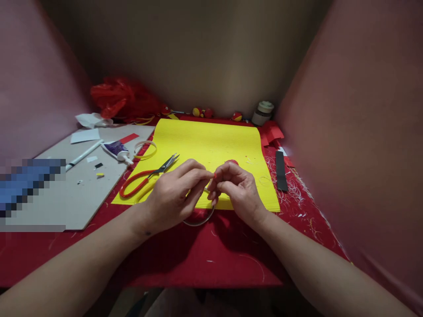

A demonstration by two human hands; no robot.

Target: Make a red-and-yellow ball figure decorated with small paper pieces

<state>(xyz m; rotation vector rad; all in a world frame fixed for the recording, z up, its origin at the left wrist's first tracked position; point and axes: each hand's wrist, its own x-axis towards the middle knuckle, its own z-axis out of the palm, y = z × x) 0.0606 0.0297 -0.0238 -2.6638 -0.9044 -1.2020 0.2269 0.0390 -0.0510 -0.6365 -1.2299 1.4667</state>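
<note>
Over the front of the yellow corrugated sheet (pixel 205 141), my left hand (pixel 181 189) and my right hand (pixel 238 187) meet at their fingertips. A tiny red piece (pixel 215 175) shows where they touch, against the curled fingers of my right hand. My left hand is closed in a pinch, and what lies inside it is hidden. A thin pale strip (pixel 200 224) hangs in a loop below both hands; which fingers hold it I cannot tell. Partly covered by my right hand is a round red thing (pixel 232 162). Left of my left hand lie red-handled scissors (pixel 150 176), blades apart.
On the left, a grey board (pixel 89 193) carries a purple-and-white glue tube (pixel 117 150), a white pen (pixel 86 155) and paper scraps. A yellow strip ring (pixel 145 149) is nearby. Rightward are a black strip (pixel 281 171) and loose threads. A jar (pixel 263 113) and red bag (pixel 122 99) stand behind.
</note>
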